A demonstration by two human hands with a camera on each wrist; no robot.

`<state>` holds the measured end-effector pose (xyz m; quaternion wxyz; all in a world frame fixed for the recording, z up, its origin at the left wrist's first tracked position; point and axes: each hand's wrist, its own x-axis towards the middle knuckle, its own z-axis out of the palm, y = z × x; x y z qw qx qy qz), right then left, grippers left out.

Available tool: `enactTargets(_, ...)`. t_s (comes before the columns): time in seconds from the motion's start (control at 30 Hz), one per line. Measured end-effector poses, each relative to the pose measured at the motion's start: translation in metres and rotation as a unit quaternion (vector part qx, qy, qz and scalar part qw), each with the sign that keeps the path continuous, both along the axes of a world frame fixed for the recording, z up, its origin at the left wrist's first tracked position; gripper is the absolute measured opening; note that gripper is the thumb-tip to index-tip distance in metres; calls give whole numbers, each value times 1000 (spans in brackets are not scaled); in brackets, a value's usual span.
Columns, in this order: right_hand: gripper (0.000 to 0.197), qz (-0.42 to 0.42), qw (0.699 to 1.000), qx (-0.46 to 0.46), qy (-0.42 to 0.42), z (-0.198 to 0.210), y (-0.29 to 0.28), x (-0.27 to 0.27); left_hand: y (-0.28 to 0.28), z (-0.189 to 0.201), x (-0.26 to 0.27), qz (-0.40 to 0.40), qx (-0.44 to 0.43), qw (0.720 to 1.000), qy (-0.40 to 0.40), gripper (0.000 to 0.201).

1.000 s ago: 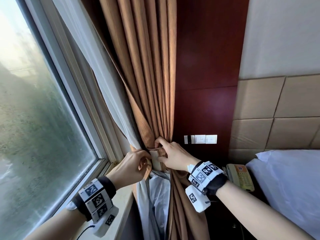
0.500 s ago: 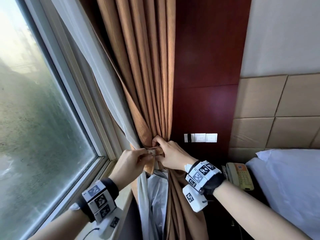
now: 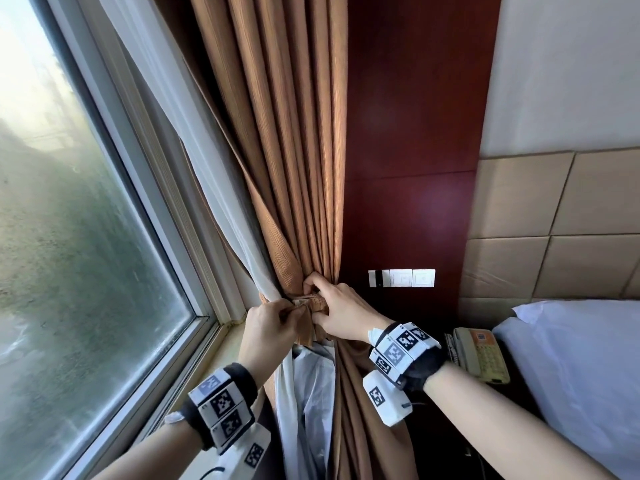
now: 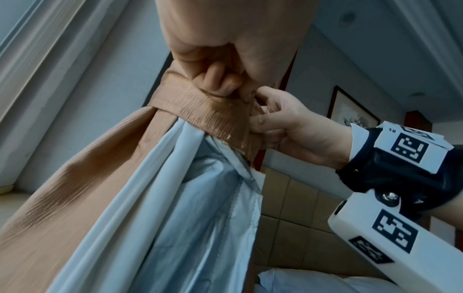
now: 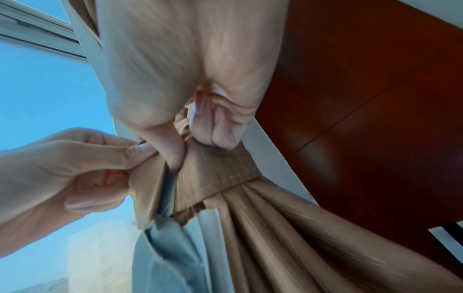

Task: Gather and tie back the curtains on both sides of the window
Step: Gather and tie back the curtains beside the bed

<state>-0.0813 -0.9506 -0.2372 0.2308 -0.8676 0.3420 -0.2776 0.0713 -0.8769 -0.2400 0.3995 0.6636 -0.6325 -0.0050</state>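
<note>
A brown tieback (image 3: 313, 303) is wrapping the gathered brown curtain (image 3: 294, 168) and white liner (image 3: 308, 393) beside the window (image 3: 86, 254). The left hand (image 3: 268, 327) is pinching the tieback's end, and the right hand (image 3: 341, 315) is gripping its other end; a phone (image 3: 479, 353) is sitting nearby beside the bed (image 3: 571, 358).

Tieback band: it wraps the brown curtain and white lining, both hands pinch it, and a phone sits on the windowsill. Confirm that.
Not the windowsill: the head view shows the phone beside the bed. The tieback band does wrap the brown curtain and white lining, pinched by left hand and right hand.
</note>
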Motion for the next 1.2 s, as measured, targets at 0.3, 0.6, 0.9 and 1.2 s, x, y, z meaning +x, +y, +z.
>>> enactTargets(0.3, 46, 23, 999, 19, 21, 5, -3, -4, -14, 21, 0, -12, 118, 993, -18, 22)
enactTargets(0.6, 80, -10, 996, 18, 85, 6, 7, -9, -30, 20, -17, 23, 171, 979, 109, 22)
enactTargets(0.9, 72, -19, 996, 10, 86, 6, 2, -10, -31, 7, -31, 50, 85, 977, 189, 7)
enactTargets(1.2, 49, -6, 998, 57, 39, 6, -10, -4, -30, 15, -23, -7, 110, 993, 33, 11)
